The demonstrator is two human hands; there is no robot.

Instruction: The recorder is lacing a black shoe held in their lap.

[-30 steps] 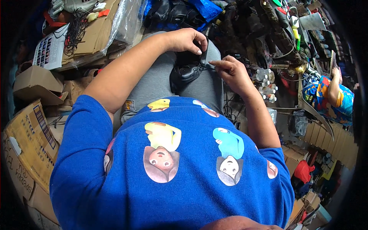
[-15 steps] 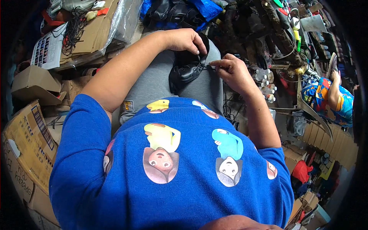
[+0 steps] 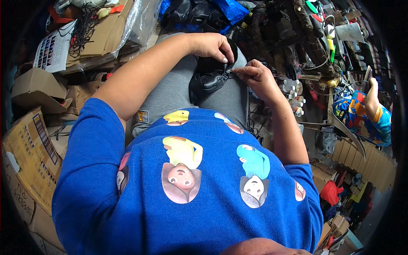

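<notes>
A black leather shoe point(image 3: 207, 83) rests across my lap, its rounded toe toward my belly and its opening away from me. My left hand point(image 3: 216, 47) reaches over the far side, thumb and fingers closed on the upper edge of the shoe's opening. From the right comes my right hand point(image 3: 257, 79), its index finger and thumb pressed together close to the lacing area. Whatever is in that pinch is too small to make out. Grey trousers point(image 3: 165, 87) lie under the shoe.
Flattened cardboard point(image 3: 102, 40) with black cords point(image 3: 83, 36) lies at the far left, above an open box point(image 3: 38, 87). More black shoes point(image 3: 193, 15) sit ahead on blue plastic. Small bottles point(image 3: 293, 91) and a curved blade point(image 3: 350, 134) are at right, near another person's colourful clothing point(image 3: 355, 112).
My left hand has shifted slightly right along the shoe's edge. The right fingertips remain near the lacing. At far right, the other person's arm has moved a little.
</notes>
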